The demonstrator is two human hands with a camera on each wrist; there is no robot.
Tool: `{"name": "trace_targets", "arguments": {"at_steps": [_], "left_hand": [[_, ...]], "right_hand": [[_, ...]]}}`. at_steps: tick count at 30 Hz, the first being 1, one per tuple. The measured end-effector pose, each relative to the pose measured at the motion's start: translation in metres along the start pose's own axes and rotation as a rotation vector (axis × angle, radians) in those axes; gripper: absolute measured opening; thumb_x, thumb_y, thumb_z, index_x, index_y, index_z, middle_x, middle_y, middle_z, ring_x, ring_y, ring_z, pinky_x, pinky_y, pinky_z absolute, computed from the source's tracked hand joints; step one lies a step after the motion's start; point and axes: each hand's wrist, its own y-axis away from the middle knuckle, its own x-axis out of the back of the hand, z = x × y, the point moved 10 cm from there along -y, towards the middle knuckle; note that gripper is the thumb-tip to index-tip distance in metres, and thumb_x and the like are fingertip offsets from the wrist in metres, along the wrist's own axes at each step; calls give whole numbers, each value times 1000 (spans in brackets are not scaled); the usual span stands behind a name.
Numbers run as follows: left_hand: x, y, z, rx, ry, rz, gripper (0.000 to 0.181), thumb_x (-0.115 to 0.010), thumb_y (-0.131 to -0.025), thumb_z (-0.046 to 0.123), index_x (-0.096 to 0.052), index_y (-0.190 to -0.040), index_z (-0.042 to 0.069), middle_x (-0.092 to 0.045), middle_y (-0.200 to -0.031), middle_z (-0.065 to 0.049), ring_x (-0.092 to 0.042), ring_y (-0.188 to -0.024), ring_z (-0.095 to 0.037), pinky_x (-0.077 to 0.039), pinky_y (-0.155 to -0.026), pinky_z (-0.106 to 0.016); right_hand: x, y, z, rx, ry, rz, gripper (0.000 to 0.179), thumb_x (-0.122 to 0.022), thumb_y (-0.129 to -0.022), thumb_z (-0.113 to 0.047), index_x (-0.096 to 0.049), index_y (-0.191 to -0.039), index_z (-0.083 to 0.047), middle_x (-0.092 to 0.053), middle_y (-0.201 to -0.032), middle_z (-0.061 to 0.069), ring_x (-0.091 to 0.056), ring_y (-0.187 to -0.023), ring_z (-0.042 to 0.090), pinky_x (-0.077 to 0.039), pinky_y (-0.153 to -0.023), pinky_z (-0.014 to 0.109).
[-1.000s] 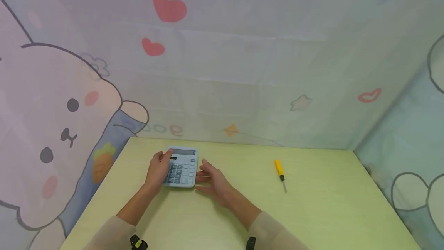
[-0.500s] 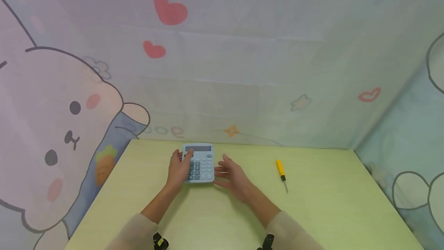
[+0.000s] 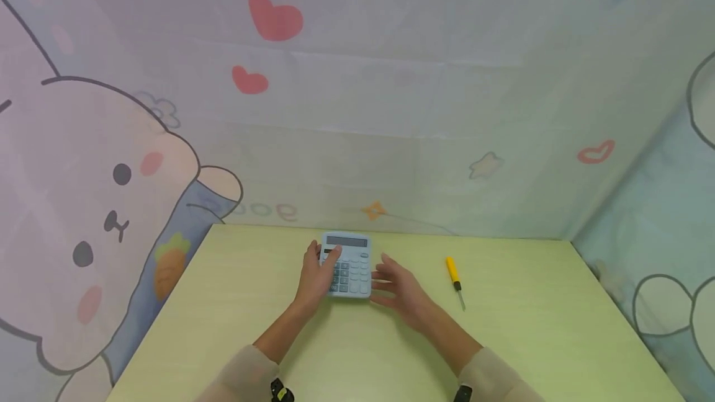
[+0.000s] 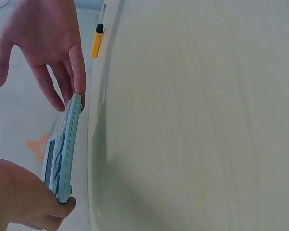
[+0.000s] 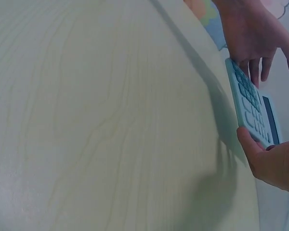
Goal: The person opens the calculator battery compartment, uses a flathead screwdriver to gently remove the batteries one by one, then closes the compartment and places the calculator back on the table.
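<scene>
A light blue calculator (image 3: 352,278) with grey keys and a dark display is held up over the table, its display end away from me. My left hand (image 3: 316,279) grips its left edge, the thumb lying over the face and the fingers behind and under it. On the opposite side my right hand (image 3: 406,295) has its fingers extended, with fingertips right at the calculator's right edge. The left wrist view shows the calculator (image 4: 67,149) edge-on between both hands. From the right wrist, its keys (image 5: 250,101) face up and away from the table.
A screwdriver (image 3: 454,276) with a yellow handle lies on the pale wooden table (image 3: 530,327), right of my right hand. Behind the table hangs a cloth backdrop (image 3: 391,98) printed with hearts and a cartoon bear, close to the table's far edge.
Both hands and the calculator have moved steadily to the right, closer to the screwdriver. The left hand keeps its grip, and the right hand stays beside the right edge.
</scene>
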Motion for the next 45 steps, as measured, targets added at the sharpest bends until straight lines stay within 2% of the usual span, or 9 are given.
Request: {"name": "trace_targets", "arguments": {"at_steps": [8, 15, 23, 26, 30, 34, 38, 45], "left_hand": [[-14, 7, 2, -31, 33, -59, 92, -58, -106, 43, -11, -165, -10, -28, -167, -29, -28, -155, -43, -22, -126, -56], [-27, 13, 3, -5, 21, -146, 91, -56, -107, 49, -12, -167, -5, -27, -170, -24, -26, -157, -40, -22, -126, -56], [-40, 18, 6, -2, 44, -274, 87, -51, -110, 50, -14, -167, -5, -27, -171, -24, -28, -157, -42, -22, -126, -55], [-42, 20, 9, -11, 42, -304, 87, -50, -110, 52, -16, -166, -6, -29, -170, -25, -30, -155, -43, -27, -124, -56], [-45, 20, 12, -15, 67, -348, 87, -50, -110, 54, -20, -165, -6, -33, -166, -28, -41, -149, -46, -37, -119, -56], [-49, 20, 12, -7, 83, -392, 88, -50, -109, 55, -20, -165, -7, -33, -165, -30, -46, -144, -48, -39, -117, -57], [-50, 21, 13, 2, 91, -405, 90, -51, -109, 56, -19, -165, -7, -30, -166, -30, -43, -147, -48, -37, -119, -57], [-50, 20, 14, 27, 147, -412, 94, -49, -109, 58, -17, -164, -10, -24, -169, -31, -27, -156, -46, -35, -120, -57]], "right_hand": [[14, 5, -1, -19, 72, 39, 83, -57, -105, -57, -40, -149, 11, -45, -145, 27, -52, -129, 39, -51, -107, 53], [34, 10, -2, -39, 126, 68, 85, -59, -102, -60, -43, -148, 10, -46, -145, 26, -52, -131, 41, -52, -105, 54], [54, 19, -8, -42, 170, 95, 90, -58, -102, -62, -42, -148, 13, -47, -147, 30, -51, -132, 44, -52, -104, 56], [59, 21, -10, -43, 184, 100, 91, -57, -102, -63, -42, -149, 13, -46, -147, 30, -51, -132, 44, -52, -104, 56], [66, 24, -10, -53, 207, 125, 92, -58, -101, -65, -44, -148, 12, -46, -147, 29, -50, -132, 43, -52, -103, 55], [70, 27, -10, -66, 222, 149, 91, -58, -101, -66, -46, -147, 11, -48, -145, 28, -50, -131, 43, -54, -102, 53], [70, 29, -11, -69, 206, 161, 89, -58, -101, -65, -47, -147, 11, -49, -145, 28, -51, -130, 43, -55, -101, 53], [68, 30, -12, -56, 214, 178, 86, -58, -102, -63, -48, -145, 11, -51, -141, 28, -53, -126, 43, -56, -98, 53]]}}
